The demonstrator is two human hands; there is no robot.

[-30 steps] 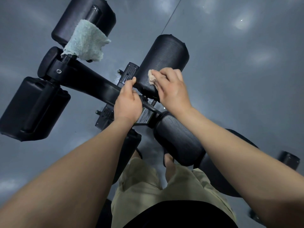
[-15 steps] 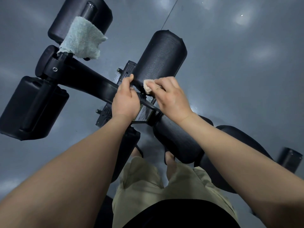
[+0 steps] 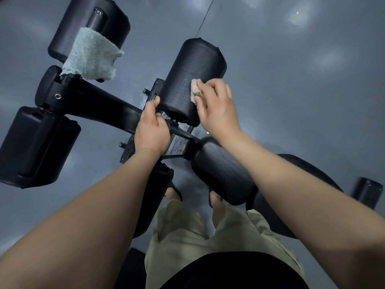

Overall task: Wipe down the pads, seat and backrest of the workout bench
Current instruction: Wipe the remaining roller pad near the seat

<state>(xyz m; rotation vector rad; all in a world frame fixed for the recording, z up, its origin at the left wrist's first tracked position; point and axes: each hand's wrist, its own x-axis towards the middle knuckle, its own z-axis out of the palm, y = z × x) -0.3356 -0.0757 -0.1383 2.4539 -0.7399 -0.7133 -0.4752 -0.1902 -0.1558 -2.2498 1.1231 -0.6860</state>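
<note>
Wiping hand: the right hand (image 3: 218, 109) presses a small beige cloth (image 3: 194, 91) against the side of a black roller pad (image 3: 187, 76). Its fingers are curled over the cloth, and only the cloth's upper edge shows past the fingertips.
Steadying hand: the left hand (image 3: 151, 130) is just left of this grip and a little lower. Its fingers seem closed round the black frame bar (image 3: 104, 105), though the hand's back hides them. The thumb points up and touches the pad's near end.
Pad being wiped: it runs from between the two hands up and away from them.
Nearer pad: a second roller pad (image 3: 225, 174) lies under the right forearm, below the grip.
Towel: a pale green towel (image 3: 91, 55) hangs over the bar's far end, well to the upper left of both hands.
Label: a printed sticker (image 3: 177, 146) sits on the frame just right of the left wrist.
Floor: a grey floor (image 3: 291, 80) lies under everything.
</note>
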